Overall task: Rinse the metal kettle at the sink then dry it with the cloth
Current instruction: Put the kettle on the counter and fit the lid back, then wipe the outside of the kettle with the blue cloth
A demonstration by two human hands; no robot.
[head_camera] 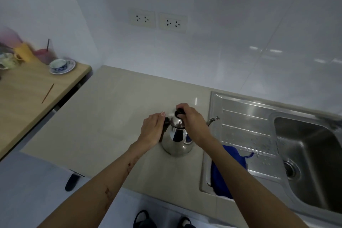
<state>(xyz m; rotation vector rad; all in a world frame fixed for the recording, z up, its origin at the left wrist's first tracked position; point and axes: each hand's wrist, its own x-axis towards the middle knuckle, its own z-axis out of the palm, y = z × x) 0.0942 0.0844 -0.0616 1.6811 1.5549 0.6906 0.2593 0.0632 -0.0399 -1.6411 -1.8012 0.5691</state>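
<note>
A shiny metal kettle stands upright on the beige counter, just left of the sink unit, its thin spout pointing right. My left hand wraps the dark handle on the kettle's left side. My right hand grips the black knob of the lid on top. A blue cloth lies on the drainboard to the right of the kettle, partly hidden under my right forearm.
The steel drainboard carries water drops, and the sink basin with its drain lies further right. A wooden table at left holds a cup on a saucer, other cups and a stick. Two wall sockets sit above the counter.
</note>
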